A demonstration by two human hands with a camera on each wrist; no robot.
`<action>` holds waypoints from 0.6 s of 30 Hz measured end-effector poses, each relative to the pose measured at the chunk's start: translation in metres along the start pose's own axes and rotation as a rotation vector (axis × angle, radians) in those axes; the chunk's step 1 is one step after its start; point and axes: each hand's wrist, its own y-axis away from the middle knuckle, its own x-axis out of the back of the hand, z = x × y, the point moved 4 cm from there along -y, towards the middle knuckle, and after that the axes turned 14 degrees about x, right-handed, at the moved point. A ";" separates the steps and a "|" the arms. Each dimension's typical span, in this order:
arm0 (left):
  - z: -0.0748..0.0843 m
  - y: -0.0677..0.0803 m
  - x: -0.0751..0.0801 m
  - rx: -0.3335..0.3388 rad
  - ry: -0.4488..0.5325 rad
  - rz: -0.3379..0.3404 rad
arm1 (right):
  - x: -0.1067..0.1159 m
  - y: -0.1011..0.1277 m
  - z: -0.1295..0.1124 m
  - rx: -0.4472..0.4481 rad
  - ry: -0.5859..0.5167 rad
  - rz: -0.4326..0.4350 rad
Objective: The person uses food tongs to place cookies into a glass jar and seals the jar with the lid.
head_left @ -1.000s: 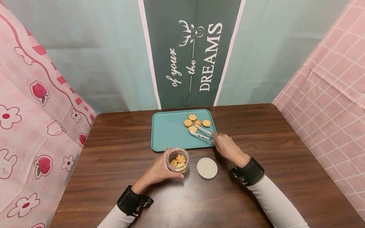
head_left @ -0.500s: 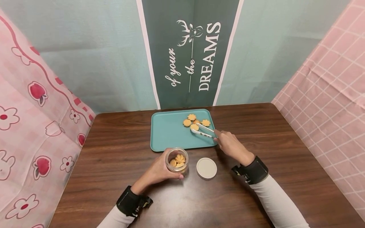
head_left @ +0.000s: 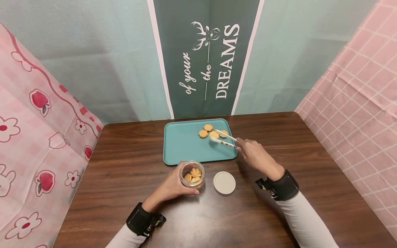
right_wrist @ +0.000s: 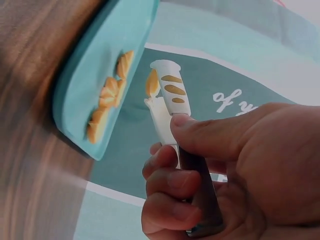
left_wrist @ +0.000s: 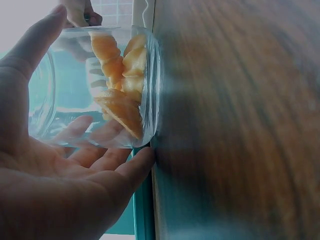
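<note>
My left hand (head_left: pixel 172 184) grips a clear glass jar (head_left: pixel 202 184) standing on the table; several flower-shaped cookies (left_wrist: pixel 117 75) lie at its bottom. In my right hand (head_left: pixel 258 156) is a pair of tongs (head_left: pixel 227 143) with white ends and dark handles, thumb on one side and fingers curled round the other. Between the tong tips sits a cookie (right_wrist: pixel 152 84), apart from the tray in the right wrist view. More cookies (head_left: pixel 203 133) lie at the right end of the teal tray (head_left: pixel 183 144), the tongs hanging over that end. The tips partly cover them in the head view.
A round cream lid (head_left: pixel 224 183) lies on the brown wooden table (head_left: pixel 248 220), to the right of the jar. Behind the table hangs a green cloth (head_left: pixel 124 69) with lettering. Pink cloths (head_left: pixel 356 79) hang at both sides.
My right hand has moved right, and the tongs have lifted a cookie from the front of the group on the tray. My left hand and the jar have stayed put.
</note>
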 end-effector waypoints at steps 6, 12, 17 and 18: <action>-0.001 0.000 -0.001 -0.011 -0.016 0.012 | 0.008 0.003 -0.003 -0.023 0.008 0.005; 0.000 0.000 0.000 -0.010 -0.010 0.016 | 0.014 0.003 -0.006 -0.016 0.016 0.010; 0.000 0.000 0.001 -0.009 -0.007 0.015 | 0.018 0.002 -0.010 -0.001 0.025 0.002; 0.000 0.000 0.001 -0.010 -0.009 0.014 | 0.018 0.002 -0.011 -0.001 0.024 0.001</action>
